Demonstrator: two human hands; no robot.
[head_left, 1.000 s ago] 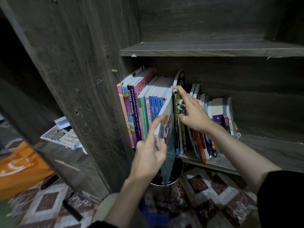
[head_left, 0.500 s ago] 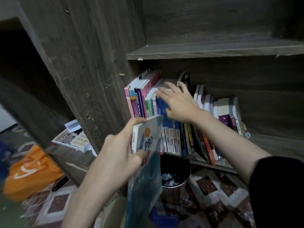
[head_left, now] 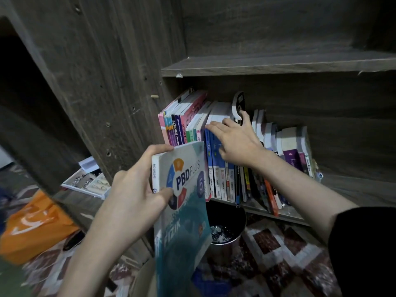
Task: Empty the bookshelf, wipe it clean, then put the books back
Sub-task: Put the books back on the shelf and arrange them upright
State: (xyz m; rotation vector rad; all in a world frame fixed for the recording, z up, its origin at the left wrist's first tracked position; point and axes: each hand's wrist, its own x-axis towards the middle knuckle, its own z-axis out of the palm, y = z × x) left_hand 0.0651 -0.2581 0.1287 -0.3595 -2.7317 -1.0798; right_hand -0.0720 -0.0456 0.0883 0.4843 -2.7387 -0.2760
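The PBD book (head_left: 184, 189) is hanging clear of the row (head_left: 212, 179) now, near and left of it, having been half out a second ago, so emptying is only beginning. It is looking thin, glossy, teal. The left hand (head_left: 132, 200) is gripping its top corner. The right hand (head_left: 233, 142) is resting straight-fingered on the row's tops on the shelf (head_left: 351, 189).

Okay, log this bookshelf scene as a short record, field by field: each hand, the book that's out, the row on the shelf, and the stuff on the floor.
left hand: grips the PBD Plus book near its top, thumb on the cover
PBD Plus book: off the shelf, held in front of the row, cover to the camera
right hand: fingers laid across the tops of the blue books
row of books: standing spines out on the lower shelf
metal bin: on the floor below the shelf
orange bag: floor, left
stage: emptying, one book out
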